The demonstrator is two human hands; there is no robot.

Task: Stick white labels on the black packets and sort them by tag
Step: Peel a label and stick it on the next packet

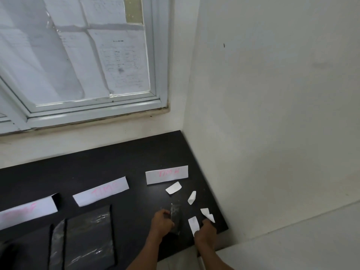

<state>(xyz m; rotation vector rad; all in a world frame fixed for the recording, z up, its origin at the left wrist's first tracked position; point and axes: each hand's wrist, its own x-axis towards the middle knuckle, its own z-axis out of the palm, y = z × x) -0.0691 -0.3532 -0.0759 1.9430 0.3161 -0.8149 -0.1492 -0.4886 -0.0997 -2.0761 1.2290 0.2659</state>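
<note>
My left hand (161,223) grips a small black packet (176,217), held upright on edge over the black table (120,164). My right hand (206,234) pinches a white label (193,224) just right of the packet. Several more white labels lie loose nearby, one (173,188) far, one (192,197) in the middle and one (207,214) near the table's right edge. Three white paper tags with pink writing sit in a row: one (167,174) at the right, one (101,190) in the middle, one (27,212) at the left.
Larger black packets (89,236) lie flat at the near left, below the middle tag. A white wall bounds the table on the right, and a window with papers stuck to it rises behind. The table's right front corner (227,228) ends close to my right hand.
</note>
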